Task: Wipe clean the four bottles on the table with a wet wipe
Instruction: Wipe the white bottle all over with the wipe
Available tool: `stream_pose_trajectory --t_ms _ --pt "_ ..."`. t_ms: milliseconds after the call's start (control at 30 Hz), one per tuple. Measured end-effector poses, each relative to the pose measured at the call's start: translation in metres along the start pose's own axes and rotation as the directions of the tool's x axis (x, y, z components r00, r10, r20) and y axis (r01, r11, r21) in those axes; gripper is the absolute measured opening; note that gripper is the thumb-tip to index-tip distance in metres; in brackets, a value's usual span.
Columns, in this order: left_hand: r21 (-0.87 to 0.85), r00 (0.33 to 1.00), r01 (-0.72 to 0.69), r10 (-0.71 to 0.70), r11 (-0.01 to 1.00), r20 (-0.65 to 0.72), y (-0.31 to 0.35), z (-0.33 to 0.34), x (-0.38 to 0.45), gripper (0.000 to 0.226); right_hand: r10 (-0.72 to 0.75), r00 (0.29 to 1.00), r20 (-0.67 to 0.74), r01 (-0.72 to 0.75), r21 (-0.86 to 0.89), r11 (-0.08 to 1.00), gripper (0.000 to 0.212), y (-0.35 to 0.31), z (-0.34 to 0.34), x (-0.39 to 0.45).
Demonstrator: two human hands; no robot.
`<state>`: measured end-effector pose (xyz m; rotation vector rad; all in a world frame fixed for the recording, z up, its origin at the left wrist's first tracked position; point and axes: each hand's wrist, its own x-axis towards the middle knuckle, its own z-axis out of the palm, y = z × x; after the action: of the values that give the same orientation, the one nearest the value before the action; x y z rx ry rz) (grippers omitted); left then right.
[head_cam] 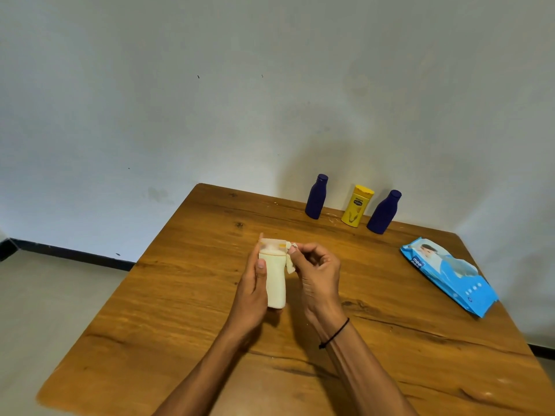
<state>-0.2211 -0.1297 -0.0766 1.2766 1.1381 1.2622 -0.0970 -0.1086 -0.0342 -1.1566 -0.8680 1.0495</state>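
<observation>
Left hand (252, 292) gripped the cream bottle (275, 277); right hand (315, 271) pinched the wipe (290, 264) at its cap, mid-wipe; body likely next.

Grained wooden table (180, 310) (faint sheen), matt plastic cream bottle (276, 283), glossy plastic wipes pack (450, 274)

Along the far edge of the desk (186, 310) three bottles stand in a row: the left bottle (316, 197), the middle bottle (357, 205), the right bottle (384, 212). A wipes pack (450, 274) lies by the right edge. The fourth bottle (275, 280) is held above mid-desk, between the left hand (250, 292) and right hand (318, 274).
</observation>
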Motion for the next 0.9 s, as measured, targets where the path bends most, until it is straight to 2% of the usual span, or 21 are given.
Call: stream_pose_trajectory --t_ms 167,267,400,500,633,800,900 --pt "0.082 1.000 -0.021 0.021 0.996 0.005 0.012 0.008 0.001 0.056 -0.060 0.998 0.007 0.060 -0.020 0.998 0.007 0.000 0.003 -0.004" --pt "0.081 0.999 -0.039 0.040 0.996 -0.008 0.015 0.009 0.002 0.081 -0.091 0.996 0.016 0.092 -0.037 0.995 0.003 0.003 0.008 -0.007" --pt "0.109 0.996 -0.046 0.038 0.993 0.076 0.019 0.007 -0.001 0.059 -0.116 0.993 -0.018 0.116 -0.045 0.992 0.007 0.007 0.009 -0.006" --pt "0.176 0.987 -0.066 0.038 0.982 0.158 0.026 0.002 -0.003 0.064 -0.084 0.996 -0.031 0.083 -0.040 0.996 0.008 0.010 0.007 -0.004" --pt "0.284 0.973 -0.086 0.020 0.955 0.229 0.024 -0.001 -0.002 0.061 -0.130 0.990 -0.050 0.126 -0.080 0.989 0.012 0.012 0.007 -0.001" --pt "0.238 0.978 -0.106 0.059 0.965 0.200 0.031 0.003 0.000 0.046 -0.268 0.963 -0.039 0.261 -0.132 0.956 0.005 0.007 0.006 -0.007" --pt "0.140 0.989 -0.049 0.029 0.989 0.144 0.030 0.003 0.002 0.047 -0.408 0.912 0.037 0.408 -0.193 0.893 0.008 0.002 0.006 -0.012"
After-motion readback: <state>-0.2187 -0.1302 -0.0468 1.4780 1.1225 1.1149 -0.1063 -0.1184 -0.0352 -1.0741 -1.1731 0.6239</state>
